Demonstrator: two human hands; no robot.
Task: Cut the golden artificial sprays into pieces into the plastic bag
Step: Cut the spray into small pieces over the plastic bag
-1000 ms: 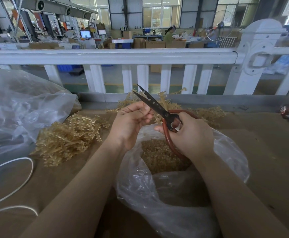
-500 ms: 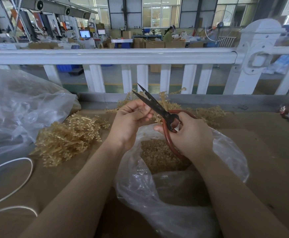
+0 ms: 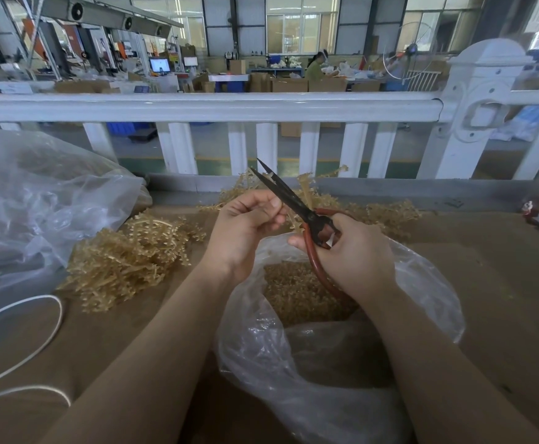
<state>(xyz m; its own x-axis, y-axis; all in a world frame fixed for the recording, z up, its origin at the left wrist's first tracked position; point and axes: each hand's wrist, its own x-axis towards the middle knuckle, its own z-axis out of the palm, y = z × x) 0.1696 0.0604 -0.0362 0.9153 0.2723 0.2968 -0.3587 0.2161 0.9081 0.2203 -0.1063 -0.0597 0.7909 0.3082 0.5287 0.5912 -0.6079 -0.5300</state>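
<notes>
Right hand grips one red-handled black scissors; left hand pinches one golden plastic spray; two clear plastic bags.

I see my right hand gripping the scissors, blades slightly parted and pointing to 11 o'clock. My left hand pinches a golden spray against them, above the open plastic bag on the bench.

Left hand curled, thumb and fingers pinched together; right hand clenched just right of it, forearms converging.
</notes>
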